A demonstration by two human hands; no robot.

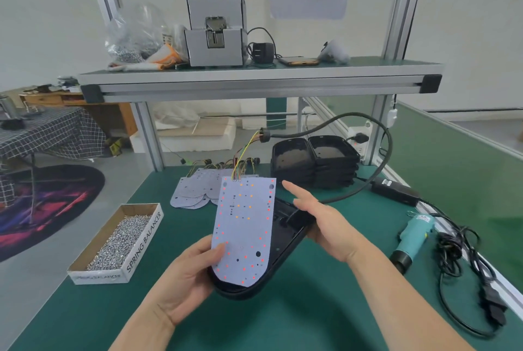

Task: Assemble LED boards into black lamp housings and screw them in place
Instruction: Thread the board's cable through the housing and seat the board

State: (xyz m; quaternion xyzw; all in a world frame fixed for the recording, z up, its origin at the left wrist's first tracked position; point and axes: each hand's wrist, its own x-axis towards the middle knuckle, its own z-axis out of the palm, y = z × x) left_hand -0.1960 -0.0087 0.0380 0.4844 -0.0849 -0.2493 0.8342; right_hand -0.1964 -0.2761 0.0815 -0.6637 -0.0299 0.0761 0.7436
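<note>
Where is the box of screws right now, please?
In the head view, the box of screws sits left on the green table, near the loose LED boards.

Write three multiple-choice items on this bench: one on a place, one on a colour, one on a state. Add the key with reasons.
1. The box of screws sits:
A. on a chair
B. on the green table, left of the left hand
C. in a drawer

2. The electric screwdriver has a body that is:
A. teal
B. red
C. yellow

3. The LEDs on the held LED board are:
A. all dark
B. lit
C. taped over

Key:
1. B, it rests on the table beside the left hand.
2. A, its teal body lies at the right edge.
3. B, red and orange dots glow on it.
</note>
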